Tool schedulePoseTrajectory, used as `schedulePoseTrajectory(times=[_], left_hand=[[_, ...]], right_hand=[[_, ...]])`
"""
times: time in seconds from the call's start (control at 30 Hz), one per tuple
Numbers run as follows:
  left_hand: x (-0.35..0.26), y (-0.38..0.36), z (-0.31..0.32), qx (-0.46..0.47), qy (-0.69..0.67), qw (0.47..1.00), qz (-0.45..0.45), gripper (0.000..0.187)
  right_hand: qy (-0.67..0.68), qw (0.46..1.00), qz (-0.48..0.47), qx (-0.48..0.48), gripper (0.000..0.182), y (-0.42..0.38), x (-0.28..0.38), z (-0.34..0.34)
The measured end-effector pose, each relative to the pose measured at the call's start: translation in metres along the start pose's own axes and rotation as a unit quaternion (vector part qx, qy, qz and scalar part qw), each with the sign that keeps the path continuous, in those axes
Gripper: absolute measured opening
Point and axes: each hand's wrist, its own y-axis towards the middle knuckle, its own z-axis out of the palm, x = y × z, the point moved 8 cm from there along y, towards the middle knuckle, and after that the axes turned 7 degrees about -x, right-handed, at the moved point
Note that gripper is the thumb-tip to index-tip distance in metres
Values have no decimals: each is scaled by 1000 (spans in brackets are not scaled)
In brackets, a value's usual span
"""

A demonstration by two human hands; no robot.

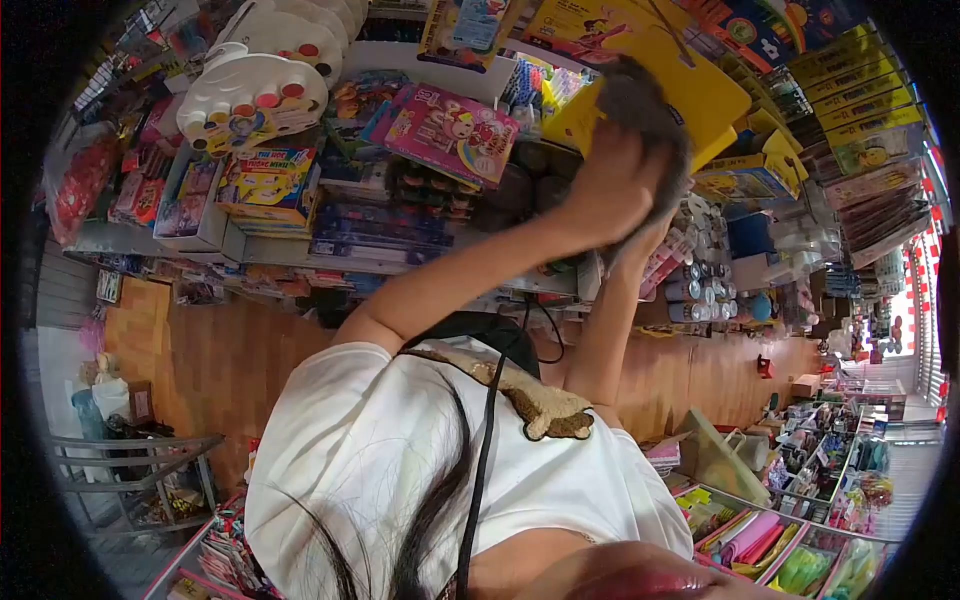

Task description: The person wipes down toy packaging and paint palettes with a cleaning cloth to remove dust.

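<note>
My left hand (615, 185) is closed round a dark grey cloth (645, 100), which is smeared by motion. The cloth lies against the front of a yellow box (715, 95) that sits tilted among the shelf goods. My right hand (650, 235) is raised just below and behind the left one, close to the cloth's lower end. Its fingers are hidden, so its grip does not show. Left of my hands lies a pink picture pack (450, 135) on top of other packs.
White paint palettes (255, 100) hang at the upper left above a boxed card set (268, 180). Several round-lidded jars (690, 290) stand right of my forearm. Yellow packs (850, 90) line the right side. Behind me are a metal railing (140, 460) and compartments of goods (750, 540).
</note>
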Motion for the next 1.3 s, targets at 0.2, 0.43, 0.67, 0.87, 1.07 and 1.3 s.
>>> schedulePoseTrajectory(times=[0.2,0.43,0.67,0.87,1.07,1.3], left_hand=[[11,41,27,43,154,985,57,30],[122,13,24,32,108,989,-95,30],[2,-34,-6,127,106,985,-40,34],[18,24,3,19,38,999,-14,30],[115,23,21,-8,-128,970,-205,37],[30,-55,-1,76,83,991,-76,33]], right_hand=[[-207,975,-87,-8,60,-12,21,-3],[-26,999,25,-18,54,-16,30,12],[-64,996,36,-55,53,-12,19,-6],[54,988,118,-85,61,-22,31,21],[-28,999,33,-2,49,-20,27,16],[-39,998,43,-26,58,-10,23,4]])
